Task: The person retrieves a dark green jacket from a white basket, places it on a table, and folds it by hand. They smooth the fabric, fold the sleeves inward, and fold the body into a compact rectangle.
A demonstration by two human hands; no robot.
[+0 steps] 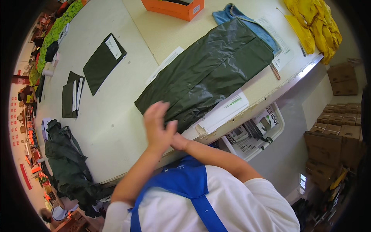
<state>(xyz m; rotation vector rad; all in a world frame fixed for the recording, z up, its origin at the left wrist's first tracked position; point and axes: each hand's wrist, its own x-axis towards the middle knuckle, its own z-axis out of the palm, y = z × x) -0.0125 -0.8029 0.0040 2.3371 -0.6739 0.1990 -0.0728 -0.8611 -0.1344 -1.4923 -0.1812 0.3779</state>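
A dark green, shiny waterproof garment (208,69), folded into a long rectangle, lies slantwise across the white table. My left hand (157,125) is at its near left corner, fingers stretched and thumb apart, slightly blurred. It appears to hold nothing; whether it touches the cloth I cannot tell. Close by, my right hand (179,142) is at the table's front edge, its fingers hidden behind the left hand and the garment. Under the garment stick out white printed sheets (228,108) and, at its far end, a blue cloth piece (266,35).
Flat dark green packets (103,63) lie left, near a crumpled green garment (65,154) hanging over the edge. An orange box (176,8) stands at the back. Yellow garments (315,27) and a small tool (274,71) are right. Below sits a white basket (280,133); cartons (334,135) are stacked beyond.
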